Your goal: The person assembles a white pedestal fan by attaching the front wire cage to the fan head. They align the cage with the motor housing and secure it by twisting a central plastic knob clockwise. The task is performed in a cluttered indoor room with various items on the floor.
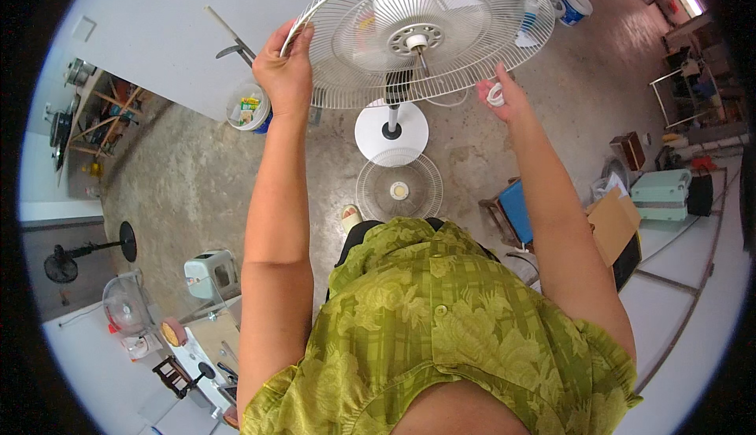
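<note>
A white wire fan grille (346, 65) faces me at the top of the view, with a thin metal shaft (424, 63) standing out of its hub (416, 41). My left hand (285, 69) is closed on the grille's left rim. Close to the lower right rim is my right hand (504, 96), holding a white plastic ring (495, 95) in its curled fingers; whether a fingertip touches the rim I cannot tell. Below the grille, the fan's pole rises from a round white base (370, 132) on the floor. A second round wire grille (370, 187) lies between that base and me.
A bucket (260, 120) with packets in it stands to the left, against a white panel (157, 49). Another bucket (576, 6) is at the far right. A blue-topped stool (516, 211) and an open cardboard box (614, 226) sit nearer on the right.
</note>
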A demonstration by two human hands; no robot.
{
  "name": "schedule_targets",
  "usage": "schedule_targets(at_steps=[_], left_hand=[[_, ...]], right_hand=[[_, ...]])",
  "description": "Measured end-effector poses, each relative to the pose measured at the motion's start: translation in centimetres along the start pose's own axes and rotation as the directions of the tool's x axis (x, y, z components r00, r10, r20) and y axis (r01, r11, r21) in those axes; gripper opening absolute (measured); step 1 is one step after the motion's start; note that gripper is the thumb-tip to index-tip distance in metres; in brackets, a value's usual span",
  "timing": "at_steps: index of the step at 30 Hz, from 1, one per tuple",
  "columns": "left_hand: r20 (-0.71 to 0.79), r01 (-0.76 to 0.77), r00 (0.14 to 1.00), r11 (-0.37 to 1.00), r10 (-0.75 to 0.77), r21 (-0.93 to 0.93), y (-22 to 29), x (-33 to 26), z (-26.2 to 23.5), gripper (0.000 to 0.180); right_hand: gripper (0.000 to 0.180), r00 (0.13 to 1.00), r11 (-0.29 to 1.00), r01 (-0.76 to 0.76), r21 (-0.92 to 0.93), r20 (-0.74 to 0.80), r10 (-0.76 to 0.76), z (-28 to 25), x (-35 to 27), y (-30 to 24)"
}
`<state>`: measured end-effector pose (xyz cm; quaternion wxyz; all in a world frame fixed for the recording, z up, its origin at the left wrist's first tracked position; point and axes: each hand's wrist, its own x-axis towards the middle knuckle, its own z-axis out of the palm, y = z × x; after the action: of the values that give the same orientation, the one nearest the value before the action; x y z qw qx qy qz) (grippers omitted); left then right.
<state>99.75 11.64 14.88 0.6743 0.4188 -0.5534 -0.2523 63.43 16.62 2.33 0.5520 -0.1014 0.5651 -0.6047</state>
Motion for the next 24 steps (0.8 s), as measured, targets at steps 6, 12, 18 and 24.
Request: schedule_targets(at_steps=[6,12,18,24], left_hand=[[0.028,-0.007,1.000,1.000,0.006,0.020,0.8,0.3,-0.5,0.015],[0.055,-0.148,0.989,0.974,0.141,0.173,1.2,0.6,-0.4,0.014],[0.062,-0.212,0.977,0.872,0.206,0.441,2.7,-0.4,-0.8,0.035],[-0.114,-0.305,0.897,0.783,0.428,0.542,3.0,-5.2,-1.6,0.040]], right_hand=[[0.072,0.999,0.970,-0.007,-0.243,-0.032,-0.001,0.0,1.3,0.4],[0.080,0.992,0.994,0.050,-0.092,-0.112,-0.061,0.7,1.5,2.5],[0.082,0.982,0.988,0.142,-0.056,-0.118,-0.148,0.6,2.3,2.9],[0.083,0.983,0.990,0.135,-0.036,-0.124,-0.138,0.5,2.4,2.8]])
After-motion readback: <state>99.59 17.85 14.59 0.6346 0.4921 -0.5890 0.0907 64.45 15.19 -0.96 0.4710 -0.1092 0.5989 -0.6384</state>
